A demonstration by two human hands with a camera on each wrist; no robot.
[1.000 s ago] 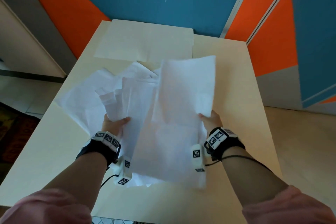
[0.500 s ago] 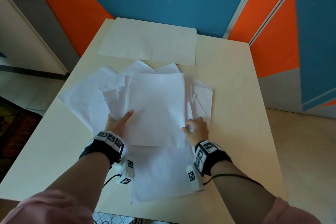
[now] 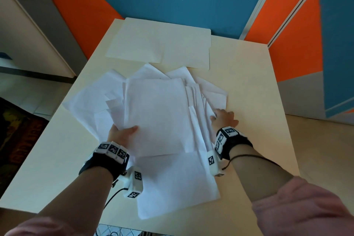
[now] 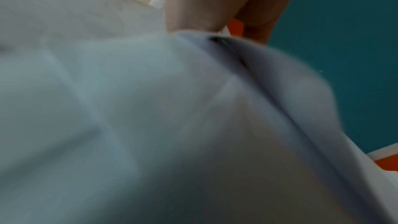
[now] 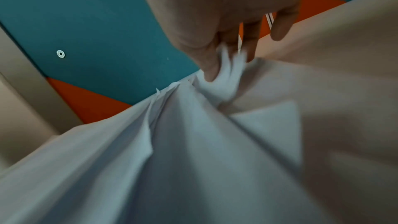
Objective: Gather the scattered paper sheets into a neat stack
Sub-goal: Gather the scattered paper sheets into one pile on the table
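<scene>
A loose pile of white paper sheets (image 3: 155, 113) lies fanned out on the middle of the cream table (image 3: 252, 82). My left hand (image 3: 122, 133) grips the pile's left edge, thumb on top and fingers hidden beneath. In the left wrist view the left hand (image 4: 193, 6) sits above blurred paper (image 4: 150, 108). My right hand (image 3: 224, 119) is at the pile's right edge, where the sheets fan apart. The right wrist view shows the right hand (image 5: 230, 66) pinching crumpled sheet corners (image 5: 224, 81) between thumb and fingers.
Flat sheets (image 3: 159, 44) lie side by side at the table's far edge, against the blue and orange wall. One large sheet (image 3: 176, 184) reaches toward the near edge. Bare table shows to the right and left of the pile.
The sheet my right hand held up a second ago now lies flat on top of the pile. The right hand has moved rightward to the fanned right edge and pinched it. The left hand stayed.
</scene>
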